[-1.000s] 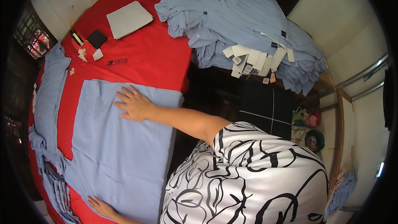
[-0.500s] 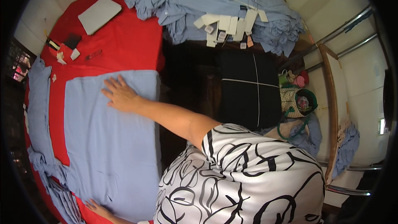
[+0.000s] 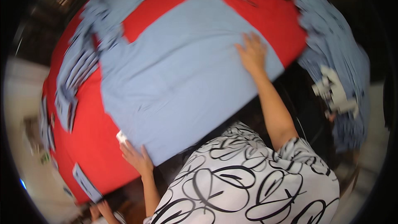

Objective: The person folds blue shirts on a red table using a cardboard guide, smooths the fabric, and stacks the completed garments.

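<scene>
A light blue garment lies spread flat on a table with a red cover, with a few soft creases across it. My right hand rests on the garment near its right end, palm down and fingers spread. At the near left corner of the cloth is my left hand, its fingers apart and touching the edge. Just beyond those fingers shows a small white tag. Neither hand grips anything that I can see. The picture is somewhat smeared by motion.
Bunched blue garments and folded ones lie along the far left of the red cover. A blue folded piece lies near another person's hand. At right, a blue garment pile carries white card tags.
My view has swung to the left, bringing the table's left end and another person's hand into sight. The garment still lies flat, with both my hands at its opposite ends.
</scene>
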Demonstrator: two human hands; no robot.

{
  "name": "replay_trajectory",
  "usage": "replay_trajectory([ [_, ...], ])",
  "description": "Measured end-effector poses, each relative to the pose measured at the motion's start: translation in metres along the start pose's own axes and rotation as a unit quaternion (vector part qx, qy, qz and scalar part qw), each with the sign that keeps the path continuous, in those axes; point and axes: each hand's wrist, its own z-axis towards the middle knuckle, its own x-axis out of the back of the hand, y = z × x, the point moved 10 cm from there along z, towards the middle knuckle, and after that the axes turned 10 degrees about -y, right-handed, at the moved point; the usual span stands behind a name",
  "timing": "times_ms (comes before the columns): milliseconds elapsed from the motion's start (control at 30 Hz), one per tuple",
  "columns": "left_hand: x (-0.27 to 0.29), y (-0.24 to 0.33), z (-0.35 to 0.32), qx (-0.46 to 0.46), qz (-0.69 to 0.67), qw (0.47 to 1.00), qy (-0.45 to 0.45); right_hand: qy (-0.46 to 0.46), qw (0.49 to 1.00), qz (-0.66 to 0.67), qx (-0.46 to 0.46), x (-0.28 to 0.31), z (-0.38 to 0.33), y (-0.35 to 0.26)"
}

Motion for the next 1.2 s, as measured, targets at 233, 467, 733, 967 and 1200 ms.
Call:
replay_trajectory([
  [233,0.019,-0.044,-0.028,0.130,-0.178,0.975,0.040,-0.090,0.995,0.025,0.029,0.028,0.046,-0.067],
  [467,0.067,-0.022,-0.001,0.202,-0.094,0.954,0.202,-0.086,0.945,0.132,0.288,-0.008,0.144,-0.184],
  [733,0.025,0.021,0.221,0.131,-0.062,0.983,0.112,-0.164,0.957,-0.044,0.235,-0.043,0.172,-0.225],
  [967,0.033,0.021,0.253,0.124,-0.064,0.978,0.155,-0.157,0.956,-0.046,0.244,-0.047,0.208,-0.217],
  [1200,0.033,-0.014,0.059,0.220,-0.024,0.967,0.129,-0.110,0.948,0.046,0.295,0.032,0.081,-0.110],
])
